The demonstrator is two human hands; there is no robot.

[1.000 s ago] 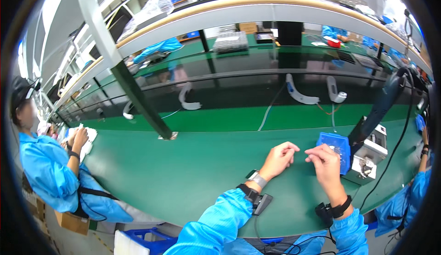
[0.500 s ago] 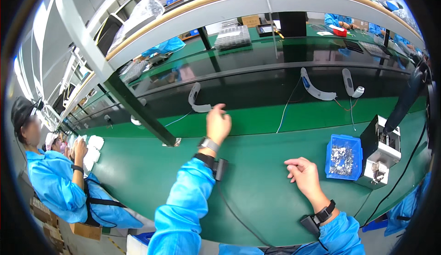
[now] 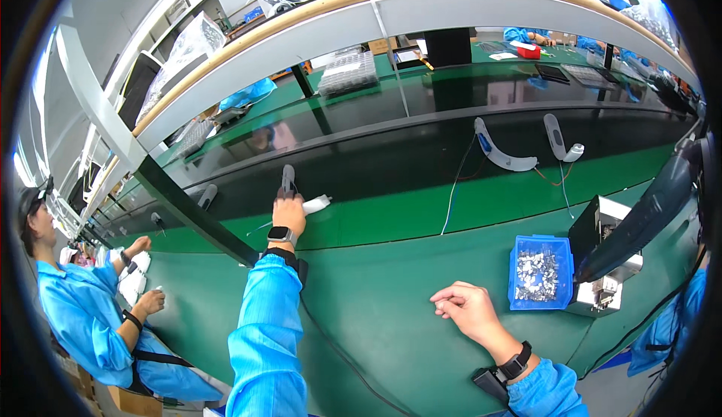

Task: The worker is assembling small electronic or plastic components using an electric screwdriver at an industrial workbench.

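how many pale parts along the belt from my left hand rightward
3: a partly covered part at your left hand, a curved part rightward, a bent part farther right; others may be hidden.

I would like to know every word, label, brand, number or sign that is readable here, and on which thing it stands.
None can be read.
Smartwatch above the left hand: dark screen, nothing legible.
White-and-grey device at that hand: any marking is too small to read.
Blue parts bin: no readable text.
Silver-and-black bench machine: any marking is too small or blurred.
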